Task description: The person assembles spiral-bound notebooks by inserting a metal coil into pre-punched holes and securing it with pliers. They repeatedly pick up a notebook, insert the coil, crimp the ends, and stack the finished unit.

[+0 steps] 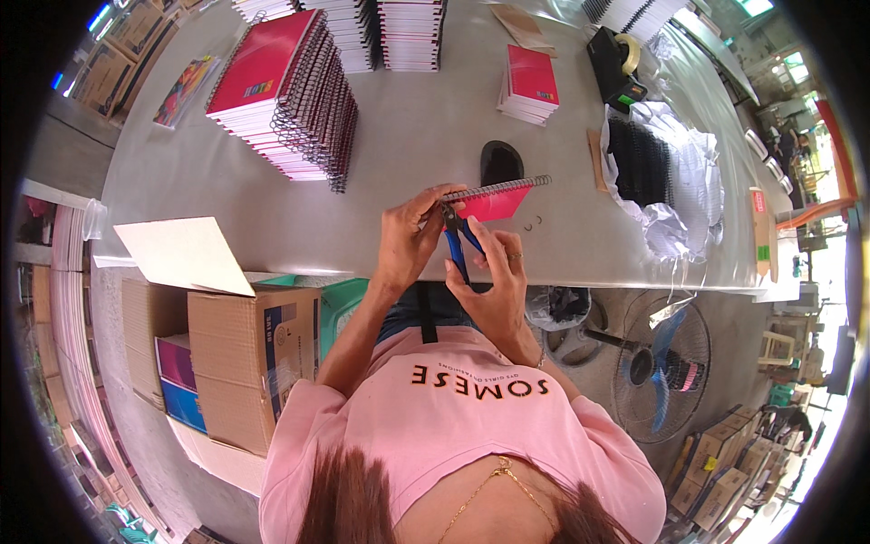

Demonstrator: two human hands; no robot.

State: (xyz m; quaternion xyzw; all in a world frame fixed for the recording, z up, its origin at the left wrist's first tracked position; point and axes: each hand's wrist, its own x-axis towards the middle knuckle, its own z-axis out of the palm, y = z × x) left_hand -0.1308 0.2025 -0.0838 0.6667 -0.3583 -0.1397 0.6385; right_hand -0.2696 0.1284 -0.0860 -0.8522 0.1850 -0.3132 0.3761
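Note:
My left hand (405, 238) is closed on a red-covered spiral notebook (497, 205), held tilted above the near part of the table with its wire coil (507, 187) along the top edge. In my right hand (498, 281) are pliers with blue handles (455, 254), the fingers wrapped round the grips. The dark jaws of the pliers meet the coil's left end, next to my left fingertips; exactly what they pinch is hidden. Small dark wire offcuts (534, 222) lie on the table just right of the notebook. Behind it is a black oval object (501, 163).
A tall stack of spiral notebooks (258, 68) stands left on the grey table (399, 136). A smaller red stack (529, 80), a tape dispenser (609, 72) and a bag of black coils (639, 163) are right. Below the edge are a cardboard box (231, 363) and a fan (666, 367).

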